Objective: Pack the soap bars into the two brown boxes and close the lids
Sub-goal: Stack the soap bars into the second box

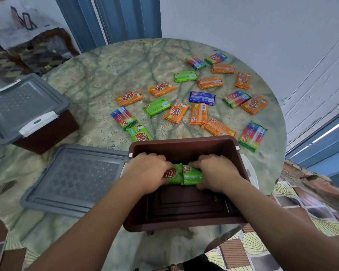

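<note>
Two green soap bars (182, 174), one gripped in each of my hands, went end-to-end into the open brown box (184, 222) to start a row.

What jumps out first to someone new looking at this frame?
Both hands, left hand and right hand, holding two green soap bars inside the open brown box at the table's near edge. Behind it, soap bars lie scattered; the grey lid lies left of the box.
</note>
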